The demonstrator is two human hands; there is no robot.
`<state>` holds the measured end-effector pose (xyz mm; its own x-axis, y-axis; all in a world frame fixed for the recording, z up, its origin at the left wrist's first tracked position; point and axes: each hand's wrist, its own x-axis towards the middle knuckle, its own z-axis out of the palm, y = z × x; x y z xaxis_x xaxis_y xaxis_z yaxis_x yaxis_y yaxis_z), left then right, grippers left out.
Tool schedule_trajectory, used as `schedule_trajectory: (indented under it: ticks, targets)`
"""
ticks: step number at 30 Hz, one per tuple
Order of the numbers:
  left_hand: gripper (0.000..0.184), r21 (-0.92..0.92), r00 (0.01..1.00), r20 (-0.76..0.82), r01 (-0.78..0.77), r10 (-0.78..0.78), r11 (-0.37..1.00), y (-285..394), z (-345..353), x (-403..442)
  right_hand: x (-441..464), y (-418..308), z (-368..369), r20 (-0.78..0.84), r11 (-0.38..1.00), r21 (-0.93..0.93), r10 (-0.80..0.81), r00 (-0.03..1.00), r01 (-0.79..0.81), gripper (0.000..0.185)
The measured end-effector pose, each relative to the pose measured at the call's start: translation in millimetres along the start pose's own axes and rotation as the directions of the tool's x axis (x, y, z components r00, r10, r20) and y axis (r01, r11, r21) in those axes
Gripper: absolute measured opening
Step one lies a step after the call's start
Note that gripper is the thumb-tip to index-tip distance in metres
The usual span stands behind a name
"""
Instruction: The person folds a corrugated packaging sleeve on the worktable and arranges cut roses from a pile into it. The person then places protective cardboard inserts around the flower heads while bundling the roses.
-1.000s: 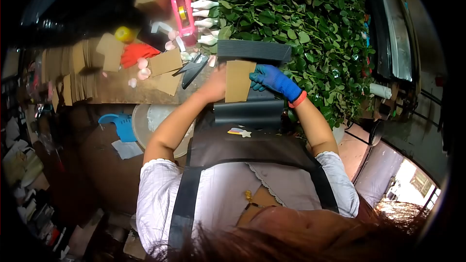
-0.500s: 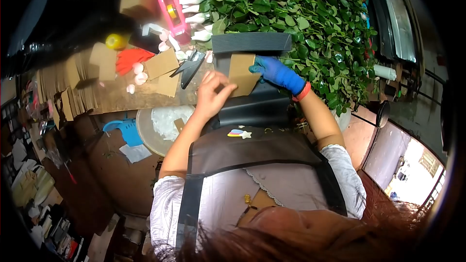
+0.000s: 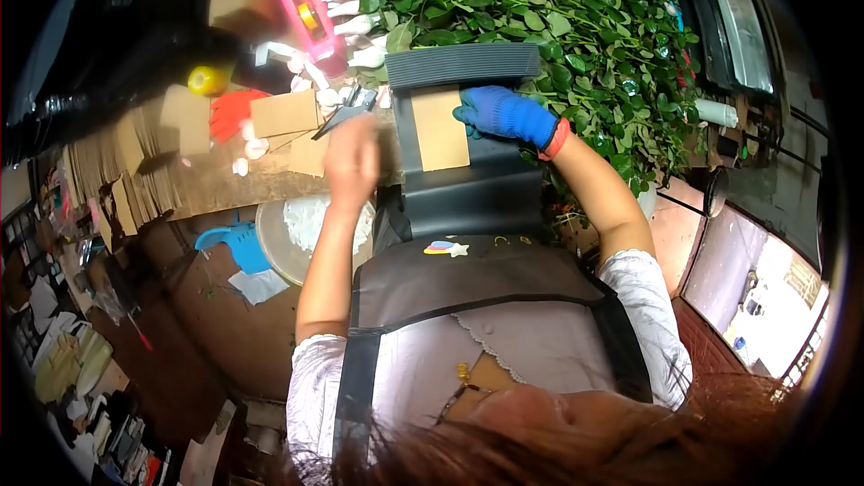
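Where the left hand (image 3: 352, 160) blurs near scissors (image 3: 347, 108): cannot tell its grip.
Right hand (image 3: 509, 115): gloved, touches card (image 3: 439, 137); clamping unclear.

Your right glove (image 3: 513, 115) was bright blue, teal at the fingers, with a coral-red cuff (image 3: 556, 139). The card (image 3: 441, 133) was plain tan, the sheet (image 3: 468, 202) under it black, and the block (image 3: 463, 66) dark grey with fine parallel lines. Your apron (image 3: 477, 279) was dark brown-grey, with a white star (image 3: 458, 250) and a multicoloured streak (image 3: 437, 248); your sleeves (image 3: 643, 306) were white. You had deep-green leaves (image 3: 558, 27), a pink dispenser (image 3: 310, 16) with yellow-orange tape (image 3: 308, 16) and a red cloth (image 3: 236, 114).
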<state>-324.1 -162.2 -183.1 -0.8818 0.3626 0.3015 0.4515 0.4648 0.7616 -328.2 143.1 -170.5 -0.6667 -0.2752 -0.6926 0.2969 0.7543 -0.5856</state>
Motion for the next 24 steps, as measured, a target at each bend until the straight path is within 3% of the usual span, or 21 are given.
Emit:
schedule_trajectory:
  ticks: [1,2,3,5,9,10,11,12,13,14,15,17,20,23,24]
  targets:
    - [0.032,0.016,0.951,0.132,-0.285,0.28,0.959,5.7,13.3,11.1,0.1,-0.6,3.2,-0.05,0.996,-0.087,-0.012,0.999,0.007,0.041]
    - [0.037,-0.008,0.893,0.251,-0.385,0.375,0.923,23.9,24.0,26.6,0.1,0.3,6.8,-0.098,0.984,-0.175,-0.029,0.995,0.012,0.042]
    - [0.053,-0.018,0.813,0.413,-0.443,0.41,0.896,29.2,36.4,36.5,0.4,4.0,12.1,-0.176,0.977,-0.204,-0.1,0.979,0.063,0.041]
    - [0.075,0.006,0.734,0.513,-0.523,0.446,0.853,24.3,53.9,40.8,1.8,10.0,21.5,-0.33,0.949,-0.275,-0.244,0.912,0.155,0.038]
    - [0.093,0.069,0.642,0.624,-0.613,0.445,0.787,12.0,58.7,44.2,-13.0,-17.5,8.2,-0.285,0.829,-0.557,-0.133,0.949,-0.051,0.036]
    - [0.093,0.077,0.636,0.633,-0.619,0.442,0.781,12.0,58.1,43.6,-20.0,-24.0,7.3,-0.309,0.842,-0.537,-0.134,0.942,-0.057,0.036]
    - [0.092,0.084,0.63,0.638,-0.629,0.443,0.773,13.8,57.4,45.1,-47.8,-50.7,-4.3,-0.226,0.86,-0.51,-0.156,0.962,0.02,0.036]
    - [0.092,0.093,0.632,0.648,-0.619,0.425,0.78,14.7,58.4,45.7,-57.1,-36.0,4.2,-0.188,0.814,-0.512,-0.417,0.889,0.274,0.045]
    - [0.092,0.098,0.622,0.681,-0.6,0.386,0.794,18.9,56.0,47.0,-83.4,-55.6,3.2,-0.038,0.901,-0.355,-0.278,0.96,0.247,0.057]
    - [0.092,0.109,0.608,0.695,-0.617,0.384,0.779,19.0,56.6,48.1,-90.1,-44.0,14.4,0.012,0.854,-0.292,-0.447,0.894,0.431,0.068]
    - [0.092,0.122,0.595,0.706,-0.636,0.383,0.762,17.6,58.7,48.0,-95.3,-41.1,27.8,0.014,0.76,-0.382,-0.564,0.826,0.526,0.055]
    - [0.093,0.116,0.591,0.724,-0.614,0.357,0.781,18.6,59.1,47.0,-77.3,-33.1,74.0,-0.071,0.709,-0.663,-0.381,0.922,0.242,0.043]
    - [0.092,0.131,0.579,0.742,-0.62,0.339,0.773,23.8,58.3,48.3,-72.7,-25.5,92.6,-0.263,0.74,-0.642,-0.456,0.85,0.198,0.032]
    - [0.087,0.178,0.564,0.752,-0.67,0.339,0.721,20.5,60.1,46.8,-80.3,-18.8,82.8,-0.334,0.745,-0.488,-0.641,0.691,0.454,0.029]
    - [0.083,0.184,0.565,0.757,-0.667,0.329,0.722,24.6,58.6,47.9,-88.1,-29.5,62.2,-0.243,0.816,-0.33,-0.559,0.793,0.474,0.037]
